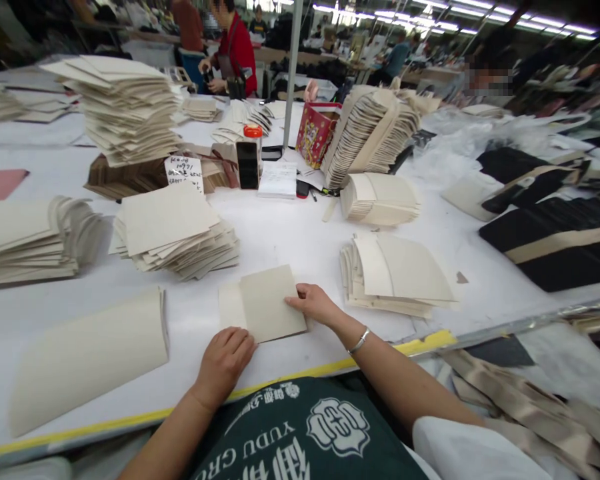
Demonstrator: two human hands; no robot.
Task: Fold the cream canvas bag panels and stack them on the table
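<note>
A small cream rectangular piece (267,303) lies on the white table (290,240) just in front of me, overlapping a second cream piece (230,307) at its left. My left hand (225,360) rests palm down at the pieces' near left corner, fingers curled loosely against the table. My right hand (315,303) touches the top piece's right edge with its fingertips pressed together on it.
Stacks of cream pieces surround me: left (27,240), centre (177,230), right (395,273), a tall pile behind (125,107). A long curved cream sheet (90,357) lies near left. Black pieces (555,233) lie right. A bottle (250,157), a red bag (316,133) and people stand farther back.
</note>
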